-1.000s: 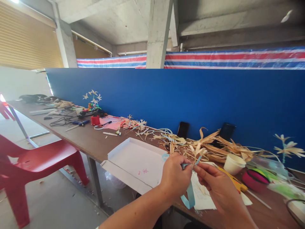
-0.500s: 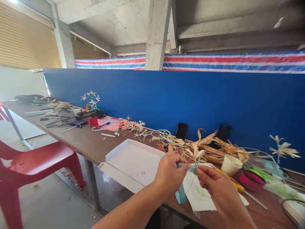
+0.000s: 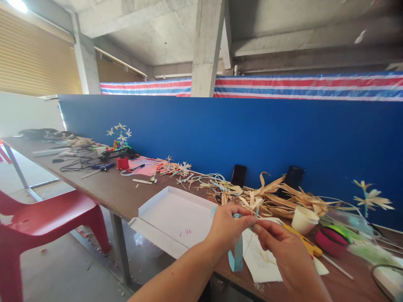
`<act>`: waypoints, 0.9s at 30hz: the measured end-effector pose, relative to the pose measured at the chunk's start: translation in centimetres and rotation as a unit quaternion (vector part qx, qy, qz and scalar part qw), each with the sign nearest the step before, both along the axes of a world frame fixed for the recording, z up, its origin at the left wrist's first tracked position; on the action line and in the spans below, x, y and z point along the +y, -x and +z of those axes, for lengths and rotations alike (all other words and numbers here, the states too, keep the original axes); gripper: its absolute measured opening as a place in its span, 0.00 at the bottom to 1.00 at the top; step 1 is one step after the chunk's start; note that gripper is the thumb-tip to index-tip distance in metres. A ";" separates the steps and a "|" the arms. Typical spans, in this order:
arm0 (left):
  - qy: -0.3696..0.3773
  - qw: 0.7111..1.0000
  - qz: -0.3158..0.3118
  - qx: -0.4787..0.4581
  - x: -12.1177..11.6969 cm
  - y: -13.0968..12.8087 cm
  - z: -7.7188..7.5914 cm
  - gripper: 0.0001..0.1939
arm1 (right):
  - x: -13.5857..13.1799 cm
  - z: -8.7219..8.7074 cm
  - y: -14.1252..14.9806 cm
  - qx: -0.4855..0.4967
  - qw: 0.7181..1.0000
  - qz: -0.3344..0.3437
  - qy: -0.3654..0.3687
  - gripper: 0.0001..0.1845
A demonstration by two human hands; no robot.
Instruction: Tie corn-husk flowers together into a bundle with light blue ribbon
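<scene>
My left hand (image 3: pixel 227 226) is closed in a pinch, with light blue ribbon (image 3: pixel 236 256) running through it and hanging in a loop below. Close against it, my right hand (image 3: pixel 281 241) pinches the stem end of a pale dried-husk flower (image 3: pixel 252 202). The flower stands upright above the meeting fingertips, and a bit of blue shows just under its petals. Below the fingers a thin stem or wire slants down. The exact grip point is partly hidden by the fingers.
Under the hands lies a white paper sheet (image 3: pixel 262 262); left of them is an open white box (image 3: pixel 176 214). Dried husks (image 3: pixel 267 188), a paper cup (image 3: pixel 304 220), a yellow glue gun (image 3: pixel 307 243) and a pink round container (image 3: pixel 330 241) lie beyond and right. A red chair (image 3: pixel 63 209) stands left.
Both hands are still together at the flower's stem, with fingertips drawn closer. The blue ribbon at the stem is less visible now, and the flower has shifted slightly left.
</scene>
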State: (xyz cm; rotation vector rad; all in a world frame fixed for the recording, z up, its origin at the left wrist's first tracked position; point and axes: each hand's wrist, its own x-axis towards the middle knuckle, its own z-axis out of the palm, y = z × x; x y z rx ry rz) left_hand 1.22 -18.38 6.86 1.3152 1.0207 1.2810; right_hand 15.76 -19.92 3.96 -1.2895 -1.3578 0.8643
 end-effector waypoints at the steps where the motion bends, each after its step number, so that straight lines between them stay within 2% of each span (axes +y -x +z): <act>1: 0.004 1.000 0.001 -0.005 0.0 0.0 0.0 0.07 | -0.1 0.2 0.2 0.000 1.000 -0.008 -0.004 0.20; 6: 0.008 1.000 0.013 -0.025 -0.1 -0.2 0.0 0.07 | -0.6 0.6 1.0 0.045 0.999 -0.017 -0.024 0.19; 12: -0.021 0.999 0.032 -0.036 -0.2 -0.7 -0.5 0.09 | -0.7 -0.3 1.6 0.118 0.992 -0.034 -0.036 0.17; 20: -0.017 0.996 0.030 -0.083 -0.7 -1.1 -1.0 0.11 | -0.8 -1.2 2.0 0.157 0.985 -0.057 -0.051 0.16; 27: 0.022 0.982 0.005 -0.189 -1.0 -1.6 -1.9 0.15 | -1.0 -1.4 2.8 0.219 0.972 -0.063 -0.055 0.15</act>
